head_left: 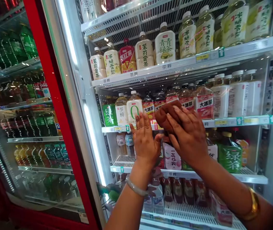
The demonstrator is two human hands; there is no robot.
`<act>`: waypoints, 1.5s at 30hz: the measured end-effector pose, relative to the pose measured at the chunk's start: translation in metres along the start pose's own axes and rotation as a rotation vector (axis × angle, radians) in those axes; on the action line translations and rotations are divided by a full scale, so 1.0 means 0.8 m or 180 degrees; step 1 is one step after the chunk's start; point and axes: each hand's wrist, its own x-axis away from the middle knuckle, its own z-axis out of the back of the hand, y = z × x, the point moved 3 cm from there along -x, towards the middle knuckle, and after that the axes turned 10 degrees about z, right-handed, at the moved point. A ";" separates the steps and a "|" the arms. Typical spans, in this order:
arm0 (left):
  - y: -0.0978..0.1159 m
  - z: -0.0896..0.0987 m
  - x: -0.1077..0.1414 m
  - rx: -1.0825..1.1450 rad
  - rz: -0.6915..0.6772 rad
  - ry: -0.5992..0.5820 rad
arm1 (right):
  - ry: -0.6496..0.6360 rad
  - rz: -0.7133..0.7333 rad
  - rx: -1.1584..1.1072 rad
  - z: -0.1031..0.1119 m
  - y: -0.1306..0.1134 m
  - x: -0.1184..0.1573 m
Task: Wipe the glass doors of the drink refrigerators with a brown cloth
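My right hand presses a brown cloth against what looks like the glass front of a drinks fridge, its fingers stretched over the cloth. Beside it, my left hand is raised with the palm forward and the fingers up, holding nothing. It appears to rest flat on the same glass, where faint reflections show. A pale bangle circles my left wrist and a gold bangle my right. Behind the hands stand bottles on a middle shelf, among them a white-labelled bottle; the hands cover part of this row.
Above is an upper shelf lined with bottled teas. Lower down, a green bottle stands on another shelf, with dark bottles beneath. At left, a red door frame borders a second fridge stocked with bottles.
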 end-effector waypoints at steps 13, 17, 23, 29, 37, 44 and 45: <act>0.048 -0.057 0.011 -0.0454 -0.0005 0.0089 | 0.0044 -0.0484 0.0278 0.041 0.069 0.047; 0.050 -0.057 0.010 -0.0519 -0.0040 -0.0002 | -0.0013 -0.0089 0.0112 0.023 0.035 0.045; 0.050 -0.056 0.010 -0.0598 -0.0140 0.0007 | -0.0032 -0.0301 0.0085 0.041 0.050 0.083; 0.050 -0.058 0.010 -0.0603 -0.0090 -0.0058 | 0.0147 -0.0709 0.0050 0.028 0.036 0.059; 0.052 -0.058 0.011 -0.0638 -0.0108 -0.0005 | 0.0056 -0.0695 0.0032 0.043 0.045 0.113; 0.052 -0.057 0.007 -0.0668 -0.0032 -0.0098 | 0.0159 -0.0990 -0.0047 0.037 0.044 0.079; 0.052 -0.056 0.007 -0.0680 -0.0035 -0.0102 | 0.0061 -0.0885 -0.0105 0.036 0.035 0.082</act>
